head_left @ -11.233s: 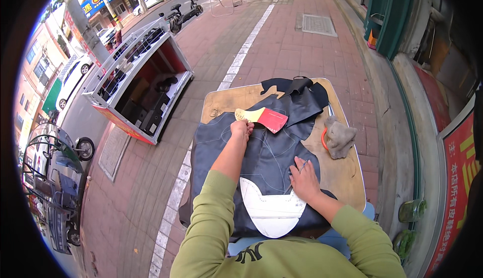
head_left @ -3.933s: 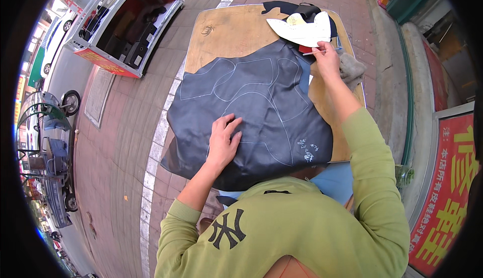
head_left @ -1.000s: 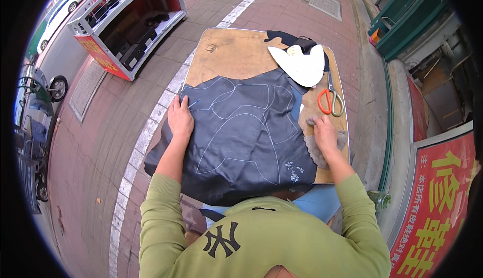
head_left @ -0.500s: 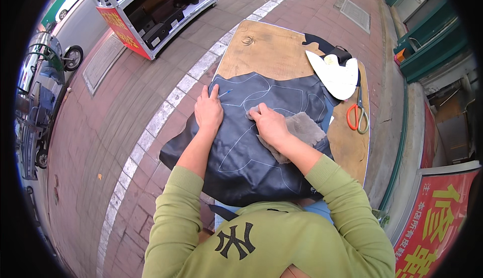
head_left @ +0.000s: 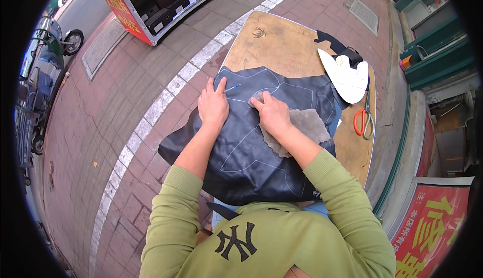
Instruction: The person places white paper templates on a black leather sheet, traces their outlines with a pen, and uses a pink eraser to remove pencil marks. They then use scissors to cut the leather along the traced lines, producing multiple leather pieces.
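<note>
A large black sheet of leather (head_left: 246, 142), marked with thin pale outlines, drapes over the near part of a wooden board (head_left: 287, 39) and hangs past its near and left edges. My left hand (head_left: 213, 106) lies flat near the sheet's left edge, fingers stretched out. Beside its fingertips is a slim pen (head_left: 233, 86) with a blue end. My right hand (head_left: 274, 117) pinches a bunched corner of a grey cloth (head_left: 308, 128) and presses it on the leather by a curved outline. The rest of the cloth spreads loosely under my right wrist.
At the board's right lie white pattern pieces (head_left: 347, 79), a black strap (head_left: 329, 40) and scissors (head_left: 363, 122) with red and olive handles. A shelf cart (head_left: 138, 33) holding dark boxes stands beyond on the pavement. Shopfronts and a red sign (head_left: 427, 227) line the right.
My right hand has rubbed the bunched cloth slightly farther away over the leather. My left hand stays in place on the sheet. The whole view has shifted a little.
</note>
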`<state>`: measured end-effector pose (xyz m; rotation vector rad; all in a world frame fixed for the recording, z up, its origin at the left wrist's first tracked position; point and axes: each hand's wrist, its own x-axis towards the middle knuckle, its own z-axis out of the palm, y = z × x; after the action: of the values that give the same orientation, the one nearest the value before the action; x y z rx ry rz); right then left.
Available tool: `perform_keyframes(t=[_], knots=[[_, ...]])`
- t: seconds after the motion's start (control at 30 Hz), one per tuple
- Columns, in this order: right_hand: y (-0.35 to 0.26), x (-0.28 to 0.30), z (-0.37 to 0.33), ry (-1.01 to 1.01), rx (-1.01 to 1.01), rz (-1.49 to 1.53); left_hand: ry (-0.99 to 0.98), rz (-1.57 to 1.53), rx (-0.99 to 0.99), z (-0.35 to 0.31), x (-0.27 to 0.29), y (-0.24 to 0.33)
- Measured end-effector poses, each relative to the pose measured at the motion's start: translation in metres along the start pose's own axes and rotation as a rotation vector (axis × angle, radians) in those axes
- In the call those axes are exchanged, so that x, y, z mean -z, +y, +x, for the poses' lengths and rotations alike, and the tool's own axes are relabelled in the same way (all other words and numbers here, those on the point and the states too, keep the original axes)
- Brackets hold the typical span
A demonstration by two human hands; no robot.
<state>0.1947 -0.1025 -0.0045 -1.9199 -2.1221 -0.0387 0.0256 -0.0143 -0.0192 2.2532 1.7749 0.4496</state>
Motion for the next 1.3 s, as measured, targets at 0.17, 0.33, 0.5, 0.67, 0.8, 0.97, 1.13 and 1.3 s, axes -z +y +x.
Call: perform_keyframes(t=[0.17, 0.33, 0.5, 0.67, 0.8, 0.97, 1.13, 1.3], knots=[[0.004, -0.002, 0.005, 0.056, 0.012, 0.001, 0.000, 0.013, -0.007, 0.000, 0.001, 0.000], [-0.002, 0.005, 0.003, -0.049, -0.093, 0.032, 0.006, 0.009, -0.012, 0.000, 0.001, 0.000], [-0.007, 0.015, -0.021, -0.131, 0.078, 0.116, 0.008, 0.014, -0.013, 0.001, -0.001, 0.000], [0.007, 0.008, -0.018, 0.109, -0.021, 0.040, -0.006, 0.019, 0.000, 0.000, -0.003, -0.001], [0.009, -0.003, -0.007, 0.038, 0.014, 0.081, -0.009, 0.021, 0.001, 0.002, -0.003, 0.001], [0.010, -0.001, -0.006, 0.052, -0.070, 0.048, -0.008, 0.011, -0.013, 0.000, -0.002, -0.001], [0.032, 0.009, -0.006, 0.010, -0.210, -0.041, -0.021, 0.031, -0.020, 0.001, -0.001, -0.001], [0.051, 0.011, -0.008, 0.036, -0.223, -0.078, -0.018, 0.019, -0.008, 0.002, -0.002, -0.001]])
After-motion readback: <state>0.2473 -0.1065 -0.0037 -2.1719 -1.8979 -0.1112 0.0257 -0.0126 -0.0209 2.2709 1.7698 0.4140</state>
